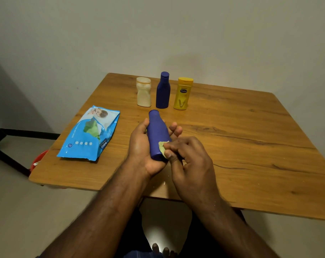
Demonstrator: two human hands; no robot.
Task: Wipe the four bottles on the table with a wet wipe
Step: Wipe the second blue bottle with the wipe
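Left hand (141, 146): I see it cradling the held blue bottle (157, 135) from below, fingers curled round the far side; only the fingertips show past the bottle.
Right hand (187, 155): pinches the wet wipe (163, 147) against the bottle's lower body; most of the wipe is hidden under the fingers.
Held blue bottle: tilted, cap pointing away from me, above the bench (241, 146).
Wipes pack (89, 135): lying flat, left of the hands.
Far row: white bottle (143, 92), second blue bottle (163, 91), yellow bottle (183, 94), all upright.
Red object (39, 161): below the bench's left edge, mostly hidden; I cannot identify it.
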